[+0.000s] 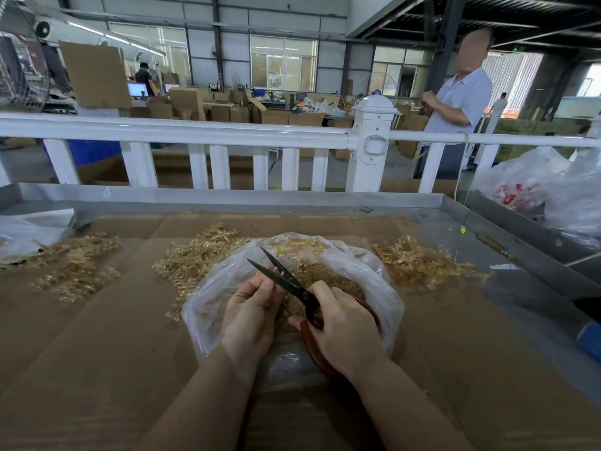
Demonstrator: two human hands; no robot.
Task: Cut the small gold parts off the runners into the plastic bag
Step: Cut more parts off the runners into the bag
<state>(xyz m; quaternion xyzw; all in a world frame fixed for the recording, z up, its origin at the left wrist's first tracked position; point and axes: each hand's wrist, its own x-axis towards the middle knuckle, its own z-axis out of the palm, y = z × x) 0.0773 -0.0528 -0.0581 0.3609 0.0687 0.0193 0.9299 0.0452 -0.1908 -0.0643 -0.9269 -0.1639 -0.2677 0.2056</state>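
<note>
L hand (252, 312) pinched a small pale runner piece (277, 271) w/ curled fingers over the open clear plastic bag (383, 307). R hand (341, 333) gripped red-handled black scissors (286, 281), blades apart at the piece. Gold parts (322, 278) sat inside the bag.

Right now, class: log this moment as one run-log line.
left hand: pinches runner | right hand: grips scissors, blades open | over plastic bag | step: cutting

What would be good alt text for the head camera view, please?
Over an open plastic bag of gold parts, the right hand holds red-handled scissors with blades open, while the left hand pinches a small piece at the blades. Piles of gold runners lie on the cardboard-covered table.
</note>
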